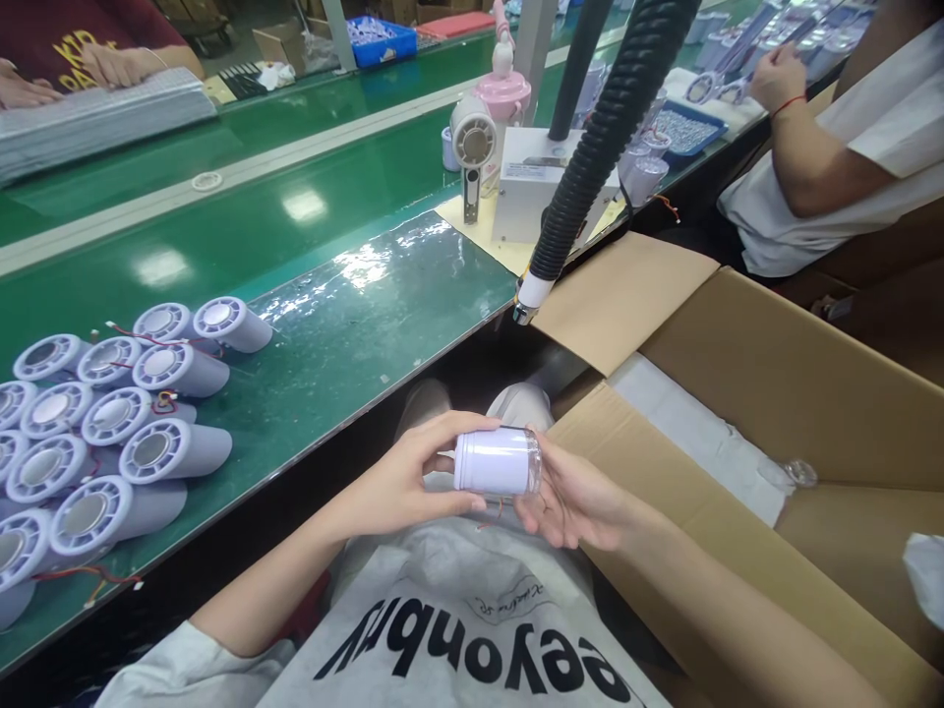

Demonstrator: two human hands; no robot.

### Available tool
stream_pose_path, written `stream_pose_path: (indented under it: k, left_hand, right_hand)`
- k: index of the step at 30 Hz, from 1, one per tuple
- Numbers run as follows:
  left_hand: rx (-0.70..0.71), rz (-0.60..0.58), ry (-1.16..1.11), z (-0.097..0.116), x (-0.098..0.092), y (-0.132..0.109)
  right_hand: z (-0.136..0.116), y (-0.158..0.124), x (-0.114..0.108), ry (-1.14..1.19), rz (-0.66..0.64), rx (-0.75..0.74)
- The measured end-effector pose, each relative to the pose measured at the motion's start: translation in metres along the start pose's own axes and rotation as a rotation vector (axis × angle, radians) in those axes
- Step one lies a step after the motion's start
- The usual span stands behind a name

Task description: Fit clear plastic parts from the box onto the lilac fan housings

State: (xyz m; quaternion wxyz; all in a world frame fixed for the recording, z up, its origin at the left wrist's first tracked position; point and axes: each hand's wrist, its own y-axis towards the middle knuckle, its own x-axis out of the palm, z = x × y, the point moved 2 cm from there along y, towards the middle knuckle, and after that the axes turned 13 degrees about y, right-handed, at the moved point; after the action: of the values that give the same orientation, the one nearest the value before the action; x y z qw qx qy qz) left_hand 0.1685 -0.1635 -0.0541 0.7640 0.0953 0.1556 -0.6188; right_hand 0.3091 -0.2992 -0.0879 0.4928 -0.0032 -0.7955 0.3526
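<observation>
Above my lap, a pale lilac cylindrical housing [493, 462] lies on its side between my two hands. It has a ridged rim at the left and a clear plastic part at the right end. My left hand [409, 477] wraps round the rim end, thumb below and fingers above. At the clear end, my right hand [579, 492] grips with its fingers curled underneath. Thin red wires [500, 509] hang below the housing. To the left, several similar lilac housings [177, 369] with round vented ends lie in rows on the green table.
A black corrugated hose [590, 147] hangs ahead, its metal tip over the table edge. An open cardboard box [678, 374] stands at my right. A white device [535, 187] and a handheld fan [472, 147] stand on the table. Co-workers sit across and at right [833, 167].
</observation>
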Motion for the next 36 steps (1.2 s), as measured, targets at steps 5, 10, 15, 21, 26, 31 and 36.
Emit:
stream_pose_path:
  k: [5, 10, 15, 21, 26, 31, 36]
  left_hand:
    - [-0.110, 0.007, -0.101, 0.003, 0.002, -0.001]
    - [-0.156, -0.010, -0.222, -0.002, 0.003, -0.002]
    - [-0.087, -0.055, -0.237, -0.006, 0.001, -0.002]
    - [-0.084, -0.105, -0.335, -0.008, 0.004, -0.002]
    - [-0.114, -0.131, -0.334, -0.014, 0.011, 0.001]
    - [-0.031, -0.044, -0.348, -0.021, 0.019, 0.003]
    - [0.091, 0.077, -0.331, -0.015, 0.020, 0.005]
  right_hand:
    - [0.001, -0.007, -0.004, -0.439, 0.029, -0.494]
    - [-0.008, -0.023, -0.001, -1.186, 0.019, -1.171]
    - [-0.010, -0.023, -0.004, -1.038, -0.004, -1.001]
    - [-0.012, -0.027, -0.005, -0.878, 0.065, -0.931]
    - [-0.012, -0.025, 0.001, -0.950, 0.137, -0.933]
    - [-0.021, -0.026, -0.016, -0.885, 0.068, -0.824]
    - [-0.078, -0.062, -0.101, -0.702, 0.733, -1.040]
